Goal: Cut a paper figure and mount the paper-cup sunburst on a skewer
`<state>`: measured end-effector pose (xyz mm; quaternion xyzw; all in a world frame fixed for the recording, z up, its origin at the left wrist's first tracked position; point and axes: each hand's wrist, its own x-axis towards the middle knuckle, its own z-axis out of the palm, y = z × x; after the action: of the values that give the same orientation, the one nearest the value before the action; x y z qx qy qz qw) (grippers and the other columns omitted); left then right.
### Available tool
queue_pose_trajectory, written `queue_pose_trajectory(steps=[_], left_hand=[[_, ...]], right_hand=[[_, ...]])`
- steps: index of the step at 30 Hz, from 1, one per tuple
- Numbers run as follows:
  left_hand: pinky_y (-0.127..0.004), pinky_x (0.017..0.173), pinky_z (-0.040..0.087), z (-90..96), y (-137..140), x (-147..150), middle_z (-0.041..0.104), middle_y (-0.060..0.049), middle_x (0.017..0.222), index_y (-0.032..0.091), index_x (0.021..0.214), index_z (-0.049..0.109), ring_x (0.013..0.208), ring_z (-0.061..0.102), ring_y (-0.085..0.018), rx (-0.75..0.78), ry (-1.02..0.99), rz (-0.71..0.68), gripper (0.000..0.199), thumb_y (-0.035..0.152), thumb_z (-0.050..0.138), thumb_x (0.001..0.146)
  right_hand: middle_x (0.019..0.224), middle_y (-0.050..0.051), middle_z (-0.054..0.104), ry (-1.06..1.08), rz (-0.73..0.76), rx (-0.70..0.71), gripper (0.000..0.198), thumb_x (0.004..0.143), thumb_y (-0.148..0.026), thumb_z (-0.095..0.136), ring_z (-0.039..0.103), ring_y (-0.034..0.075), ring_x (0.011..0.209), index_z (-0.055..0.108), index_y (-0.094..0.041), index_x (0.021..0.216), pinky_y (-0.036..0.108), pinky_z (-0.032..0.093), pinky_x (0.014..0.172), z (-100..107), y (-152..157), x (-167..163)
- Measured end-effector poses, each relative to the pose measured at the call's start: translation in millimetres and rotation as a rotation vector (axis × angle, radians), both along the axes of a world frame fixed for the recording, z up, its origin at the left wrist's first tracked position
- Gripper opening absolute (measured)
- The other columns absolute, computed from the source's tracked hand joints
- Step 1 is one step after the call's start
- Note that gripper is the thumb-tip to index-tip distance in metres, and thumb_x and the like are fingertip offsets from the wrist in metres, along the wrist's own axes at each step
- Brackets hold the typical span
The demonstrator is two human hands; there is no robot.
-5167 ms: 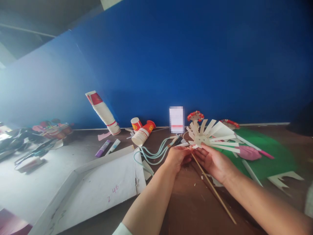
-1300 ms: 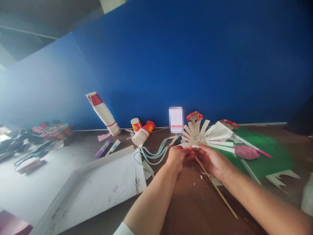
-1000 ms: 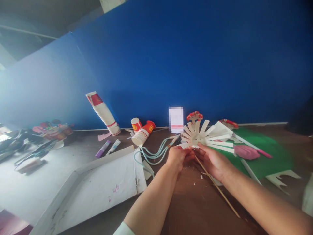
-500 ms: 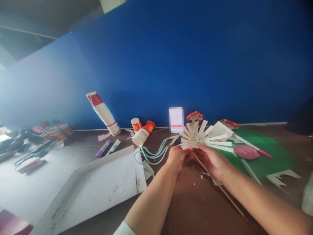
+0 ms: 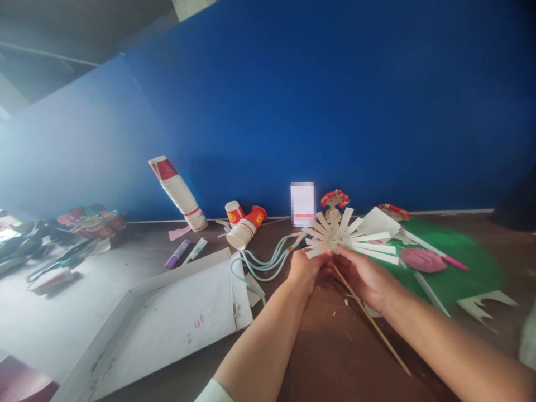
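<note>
A white paper cup cut into strips [image 5: 334, 241] is spread out like a flower, its round base in the middle. My left hand [image 5: 305, 269] is closed on its near left edge. At the lower right of the base, the thumb of my right hand [image 5: 363, 274] presses on it, with the other fingers curled beneath. A thin wooden stick [image 5: 379, 330] slants from under the cup towards me, passing beside my right hand. Where its upper end meets the cup is hidden by my fingers.
Stacked paper cups [image 5: 179, 195] lean against the blue partition [image 5: 293, 100]. A white box lid [image 5: 163, 329] lies left, near two markers [image 5: 177, 254] and a pale blue cable [image 5: 274, 259]. Right are a green sheet [image 5: 464, 268], a pink piece [image 5: 422, 260] and paper scraps [image 5: 488, 301].
The cut cup has tilted and turned slightly in my hands. The stick's lower end has swung a little left. The things around on the table have stayed in place.
</note>
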<state>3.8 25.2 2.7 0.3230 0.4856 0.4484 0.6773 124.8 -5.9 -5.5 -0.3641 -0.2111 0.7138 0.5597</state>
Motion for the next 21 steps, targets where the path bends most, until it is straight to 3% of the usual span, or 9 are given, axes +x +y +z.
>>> queue_pose_trajectory(steps=[7,13,21], left_hand=[[-0.025,0.056,0.056,-8.1,1.0,2.4,0.067,-0.007,0.063,0.005,0.078,0.070,0.054,0.062,-0.013,0.014,-0.040,0.042,0.015,0.008,0.083,0.071],[-0.022,0.051,0.055,-6.8,2.4,2.0,0.066,-0.007,0.061,0.006,0.075,0.070,0.052,0.061,-0.012,0.010,-0.044,0.037,0.007,0.003,0.076,0.076],[-0.021,0.051,0.052,-0.5,0.4,2.0,0.068,-0.007,0.065,0.007,0.077,0.072,0.052,0.060,-0.012,0.006,0.003,0.032,0.008,0.005,0.079,0.074]], right_hand=[[0.074,0.007,0.080,0.039,-0.045,-0.063,0.022,0.093,-0.015,0.057,0.071,0.017,0.056,0.076,-0.016,0.081,0.026,0.059,0.055,1.0,1.1,-2.7],[0.074,0.007,0.080,0.051,-0.062,-0.062,0.019,0.091,-0.014,0.059,0.071,0.018,0.056,0.076,-0.016,0.083,0.026,0.058,0.051,-2.6,3.4,-4.3],[0.074,0.007,0.080,0.049,-0.044,-0.051,0.024,0.094,-0.016,0.054,0.072,0.019,0.058,0.075,-0.016,0.082,0.030,0.061,0.058,-3.1,2.2,-5.3]])
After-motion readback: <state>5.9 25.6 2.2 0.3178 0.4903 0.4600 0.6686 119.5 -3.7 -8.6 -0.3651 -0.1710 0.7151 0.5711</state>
